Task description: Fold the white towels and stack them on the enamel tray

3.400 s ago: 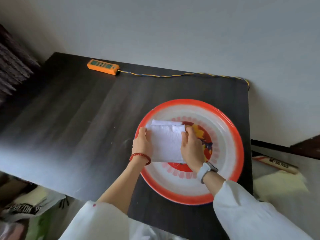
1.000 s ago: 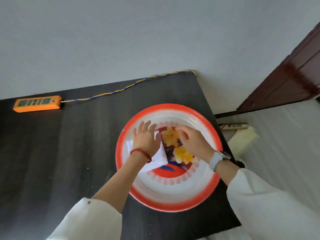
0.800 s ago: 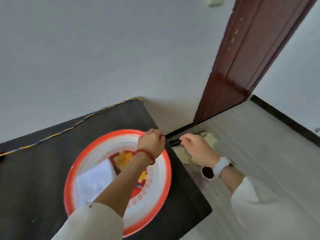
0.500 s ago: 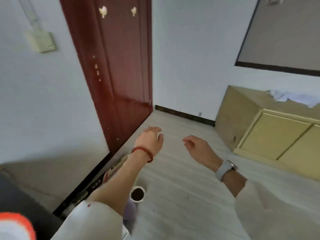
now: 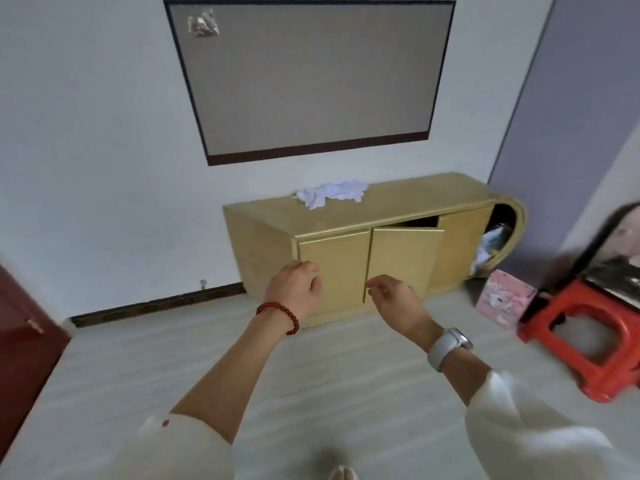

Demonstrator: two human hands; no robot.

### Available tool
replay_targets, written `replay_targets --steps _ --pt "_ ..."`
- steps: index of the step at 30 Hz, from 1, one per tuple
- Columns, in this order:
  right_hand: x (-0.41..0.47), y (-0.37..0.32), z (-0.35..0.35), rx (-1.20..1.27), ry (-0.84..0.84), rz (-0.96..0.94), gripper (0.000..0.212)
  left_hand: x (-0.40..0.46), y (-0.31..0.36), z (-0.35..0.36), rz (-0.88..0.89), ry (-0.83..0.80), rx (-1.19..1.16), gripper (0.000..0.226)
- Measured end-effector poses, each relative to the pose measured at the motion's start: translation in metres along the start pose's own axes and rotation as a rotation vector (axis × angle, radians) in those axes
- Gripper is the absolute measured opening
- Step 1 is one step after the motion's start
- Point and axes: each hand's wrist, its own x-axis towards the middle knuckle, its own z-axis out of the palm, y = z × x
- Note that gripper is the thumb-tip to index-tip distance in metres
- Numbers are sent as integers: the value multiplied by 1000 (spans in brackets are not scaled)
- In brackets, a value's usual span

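Left hand point(image 5: 295, 289), red bead bracelet at the wrist, raised at mid-frame, fingers loosely curled, holding nothing. Just to its right, right hand point(image 5: 393, 299), watch on the wrist, likewise relaxed and empty. Beyond and above both, well apart: heap of white towels point(image 5: 330, 194), crumpled, spread left to right on top of a yellow cabinet point(image 5: 415, 206) against the wall. Both hands about equally distant. Enamel tray out of view.
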Motion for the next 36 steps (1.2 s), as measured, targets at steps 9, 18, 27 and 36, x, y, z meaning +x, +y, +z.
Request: replay_targets --steps 9,18,27,36 --pt "250 66 -55 -48 8 113 26 285 22 53 46 -28 -79 28" --pt "458 181 -69 18 -34 228 25 507 33 155 75 -150 -63 21" --pt "680 290 -83 -62 -205 220 24 709 25 265 -174 -216 -103 30" --pt "831 362 -42 -82 -372 267 27 833 -11 363 -280 -228 3 33"
